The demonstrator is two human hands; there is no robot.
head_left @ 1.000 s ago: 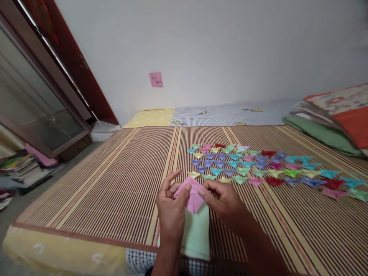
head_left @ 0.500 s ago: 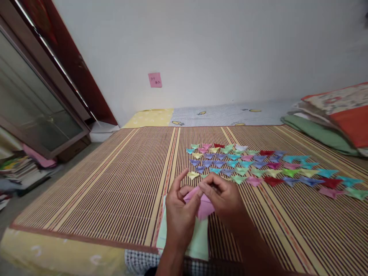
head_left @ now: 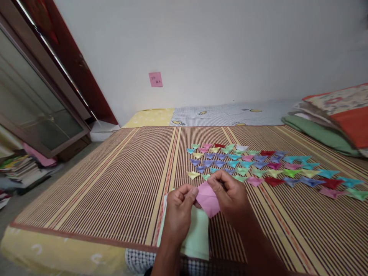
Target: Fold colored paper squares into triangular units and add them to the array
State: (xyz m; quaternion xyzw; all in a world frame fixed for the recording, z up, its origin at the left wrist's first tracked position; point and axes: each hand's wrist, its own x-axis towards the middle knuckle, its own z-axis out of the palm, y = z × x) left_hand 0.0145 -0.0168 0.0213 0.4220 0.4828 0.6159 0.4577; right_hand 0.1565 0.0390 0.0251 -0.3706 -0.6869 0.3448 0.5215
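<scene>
A creased piece of pink paper (head_left: 208,200) is held in the air between my two hands, in front of me. My left hand (head_left: 180,207) pinches its left corner between thumb and fingers. At its upper right edge, my right hand (head_left: 230,193) grips it the same way. Below them a pale green sheet (head_left: 198,235) lies on the striped mat (head_left: 115,184), partly covered by my left hand and wrist. Beyond my hands, several folded paper pieces (head_left: 291,172) in many colours lie in rows on the mat.
Folded cloths and a cushion (head_left: 345,115) are piled at the right edge. A pink note (head_left: 155,79) is on the wall behind. Books (head_left: 20,168) are stacked on the far left, near a glass-panelled door (head_left: 37,96).
The pink paper has moved slightly right and shows more of its face. My left index finger, raised before, is now curled in, and my hands are slightly farther apart.
</scene>
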